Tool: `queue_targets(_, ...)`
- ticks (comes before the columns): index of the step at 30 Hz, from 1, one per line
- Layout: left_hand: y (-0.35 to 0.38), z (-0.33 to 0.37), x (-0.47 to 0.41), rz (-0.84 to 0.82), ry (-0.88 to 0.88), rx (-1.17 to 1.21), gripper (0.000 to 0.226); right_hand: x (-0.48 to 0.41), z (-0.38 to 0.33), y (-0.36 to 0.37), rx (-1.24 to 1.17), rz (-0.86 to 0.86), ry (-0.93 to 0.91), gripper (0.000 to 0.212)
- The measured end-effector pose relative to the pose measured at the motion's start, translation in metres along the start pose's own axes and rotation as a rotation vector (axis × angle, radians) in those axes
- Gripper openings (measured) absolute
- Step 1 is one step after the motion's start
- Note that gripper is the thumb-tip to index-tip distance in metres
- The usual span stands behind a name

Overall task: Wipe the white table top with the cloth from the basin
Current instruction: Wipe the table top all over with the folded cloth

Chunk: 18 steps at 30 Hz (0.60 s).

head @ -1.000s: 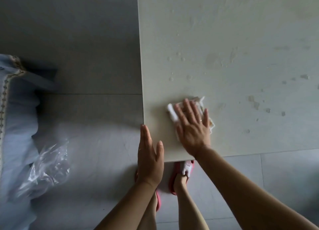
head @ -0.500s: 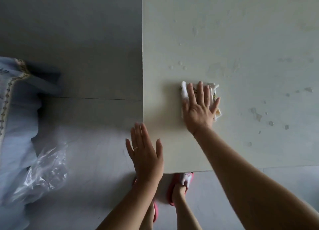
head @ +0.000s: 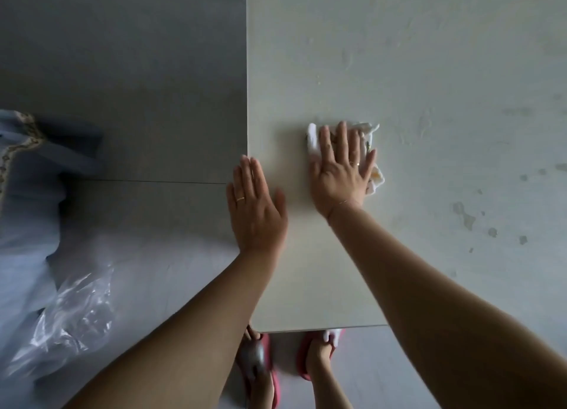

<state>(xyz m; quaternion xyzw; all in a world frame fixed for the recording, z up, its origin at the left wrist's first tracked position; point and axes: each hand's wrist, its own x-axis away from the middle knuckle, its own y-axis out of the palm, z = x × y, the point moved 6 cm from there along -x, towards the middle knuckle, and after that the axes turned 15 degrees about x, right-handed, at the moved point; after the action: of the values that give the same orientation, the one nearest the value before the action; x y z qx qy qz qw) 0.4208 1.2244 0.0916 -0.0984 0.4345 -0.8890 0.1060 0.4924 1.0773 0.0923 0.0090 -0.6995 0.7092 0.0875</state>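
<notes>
While the right hand [head: 340, 171] lies flat with its fingers spread, it presses a white cloth [head: 372, 151] onto the white table top [head: 429, 71], so most of the cloth is hidden beneath the palm and only crumpled edges show past the fingertips and at the little-finger side. A yellowish patch on the cloth near that side is too small to make out. The left hand [head: 254, 206] is open too, fingers straight and close together, thumb out; it sits at the table's left edge, partly over the floor [head: 122, 71], and whether it touches the surface cannot be told. Both hands wear a ring. Dull spots and smears mark the table top toward the right, where it runs out of view. Below the near table edge, feet in pink slippers [head: 303, 359] are partly covered by the table and forearms. At far left, a pale blue fabric [head: 21, 194] with patterned trim and a crinkled clear plastic bag [head: 70, 322] are cut off by the frame.
</notes>
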Motion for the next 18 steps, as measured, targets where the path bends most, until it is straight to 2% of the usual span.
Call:
queue_targets(2,0.002,0.002,0.002,0.012,0.032,-0.026,0.057,0.012,-0.03,0.0,-0.029,-0.02,-0.092,0.052)
queue_targets(4,0.004,0.005,0.004,0.019,0.089,-0.084,0.05,0.024,-0.06,0.0,0.004,-0.028,-0.355,0.053)
queue_targets(6,0.005,0.003,0.003,-0.014,0.044,-0.073,0.056,0.018,-0.061,-0.004,0.079,-0.017,-0.572,0.052)
queue_targets(7,0.004,0.001,0.002,-0.015,0.011,-0.051,0.061,0.008,-0.053,-0.006,0.129,0.009,-0.624,0.052)
queue_targets(9,0.003,0.0,0.002,-0.005,0.001,-0.039,0.066,-0.025,-0.025,-0.006,0.165,0.024,-0.541,0.053)
queue_targets(12,0.004,0.002,0.002,-0.015,0.014,-0.049,0.067,-0.069,0.015,-0.009,0.032,-0.053,-0.096,0.054)
queue_targets(14,0.004,0.001,0.001,-0.023,-0.007,-0.047,0.067,-0.063,-0.005,-0.009,-0.001,-0.068,0.03,0.054)
queue_targets(16,0.006,0.001,0.001,-0.054,-0.013,-0.064,0.067,-0.037,-0.054,-0.009,-0.039,-0.062,-0.15,0.053)
queue_targets(18,0.008,0.0,0.001,-0.091,-0.006,-0.086,0.07,-0.003,-0.094,-0.008,-0.02,-0.052,-0.475,0.052)
